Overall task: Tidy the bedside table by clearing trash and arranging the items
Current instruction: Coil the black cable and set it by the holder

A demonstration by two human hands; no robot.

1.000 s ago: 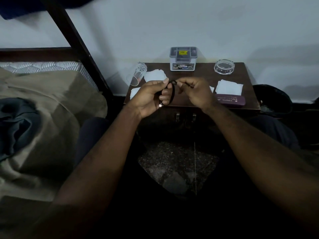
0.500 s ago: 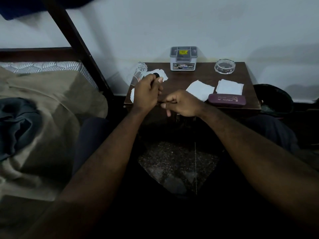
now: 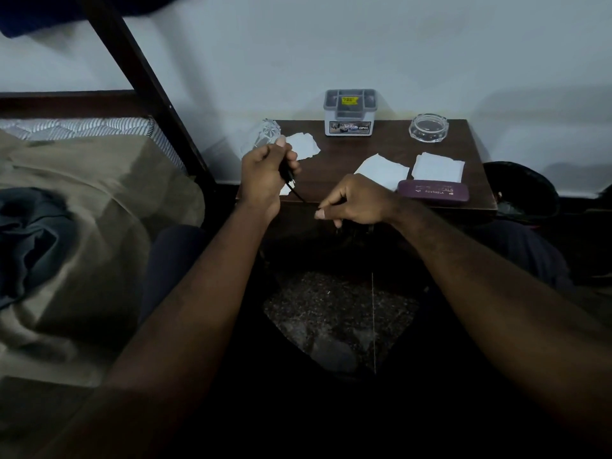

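Step in hand: coiling the cable. The left hand [image 3: 266, 180] is raised forward and to the left of the grey organiser box [image 3: 350, 112], which stands at the back edge of the worktop [image 3: 390, 145]. Its grip is curled round a bundle of black cable [image 3: 286, 175], with the thumb on top. A short free length runs from that fist down and to the right into the right hand [image 3: 356, 202], which sits forward of the box at the worktop's front edge. The right grip pinches the cable between thumb and forefinger, with the other fingers tucked under (the plug end is not visible, so how much tail remains cannot be told). The cable is carried wholly by the two hands and is clear of the surface. A glass tumbler [image 3: 261, 137] lies on its side to the left of the box, with the first white paper [image 3: 303, 145] just beside it. The second white paper [image 3: 381, 168] and third white paper [image 3: 437, 165] lie forward and to the right of the box. A maroon spectacle case [image 3: 432, 191] sits just in front of them, and a glass ashtray [image 3: 429, 127] stands to the box's right. A black bin [image 3: 520, 190] stands on the floor further right. Judged progress: early, since no paper appears cleared. The next move calls for feeding the tail onto the bundle while the left grip holds the loops closed. The coil should then go on a bare spot near the box, and the papers into the bin.
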